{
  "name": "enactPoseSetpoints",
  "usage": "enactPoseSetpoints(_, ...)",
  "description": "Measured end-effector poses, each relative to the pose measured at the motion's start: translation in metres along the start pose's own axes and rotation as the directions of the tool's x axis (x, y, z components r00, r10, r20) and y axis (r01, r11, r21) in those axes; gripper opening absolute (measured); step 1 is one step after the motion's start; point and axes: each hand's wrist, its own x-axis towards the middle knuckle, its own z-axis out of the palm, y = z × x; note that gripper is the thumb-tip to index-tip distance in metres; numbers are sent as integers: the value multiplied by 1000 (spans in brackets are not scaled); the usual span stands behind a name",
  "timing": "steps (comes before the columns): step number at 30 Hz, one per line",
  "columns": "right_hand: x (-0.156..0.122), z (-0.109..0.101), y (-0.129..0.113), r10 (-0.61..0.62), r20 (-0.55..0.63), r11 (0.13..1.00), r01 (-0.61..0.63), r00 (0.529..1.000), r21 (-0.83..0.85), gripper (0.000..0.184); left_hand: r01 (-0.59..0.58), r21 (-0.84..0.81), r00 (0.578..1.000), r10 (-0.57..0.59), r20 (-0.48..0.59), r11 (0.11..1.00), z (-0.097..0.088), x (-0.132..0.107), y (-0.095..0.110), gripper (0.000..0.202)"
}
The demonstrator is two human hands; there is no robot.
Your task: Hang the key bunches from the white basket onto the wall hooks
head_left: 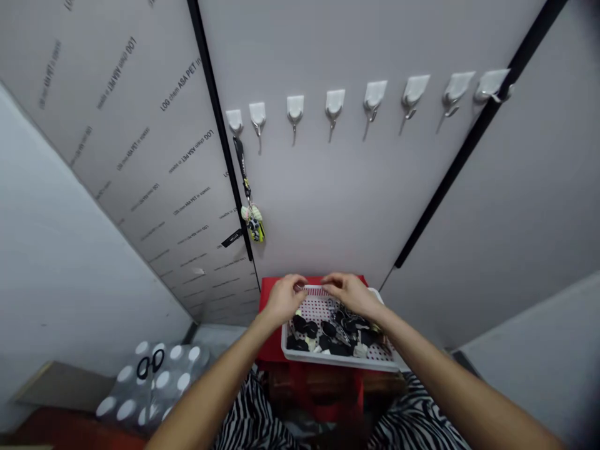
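Head view: nearest, black-and-white zebra-striped cloth (248, 412) covers the person's legs, and a flat bright-red object (270, 347) lies just beyond, apparently serving as a raised support. On it sits a shallow white plastic basket (337, 360) with a perforated floor, probably set this close so that both arms reach it without stretching; its low walls keep a jumble of small black pieces (334, 347) together. The bare left hand (285, 300) and bare right hand (351, 295) are near each other at its far rim, turned inward so the fingertips face, which suits fine two-handed work. In each grip the fingers are curled; I cannot tell whether anything small is pinched there. Off to the left, black-handled scissors (153, 370) lie on a grey package with white dots (115, 390), likely parked clear of the arms yet within reach. Farther off, a pale upright panel (328, 206) bears a row of white-backed metal hooks (335, 103), presumably spaced against tangling. A black strap (240, 156) with green and yellow trinkets (255, 226) hangs at the leftmost, its weight drawing it downward
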Motion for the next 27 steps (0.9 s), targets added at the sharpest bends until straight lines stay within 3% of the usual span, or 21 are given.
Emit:
enactPoseSetpoints(3,-19,1,22,-19,-45,980,10,999,-199,23,-33,58,993,26,115,998,24,-7,-3,21)
enactPoseSetpoints(8,-32,6,44,-11,-30,877,-5,1000,-481,24,-52,120,977,26,211,991,45,-9,-8,21)
enactPoseSetpoints(15,-24,20,29,65,-33,677,-69,997,-733,24,21,85,968,-41,247,996,68,-5,-10,25)
enactPoseSetpoints(17,-23,22,27,67,-18,691,-59,998,-720,23,65,57,969,-76,237,996,70,-4,-9,30)
enactPoseSetpoints(20,-22,14,31,21,43,821,8,999,-571,22,102,24,969,-105,225,994,69,-5,-9,38)
enactPoseSetpoints(23,-23,-6,37,3,-32,922,-16,999,-388,26,60,43,974,-68,216,997,67,-8,-9,34)
enactPoseSetpoints(27,-35,-34,43,91,-146,895,-145,985,-423,26,0,86,975,-19,221,996,67,-11,-10,26)
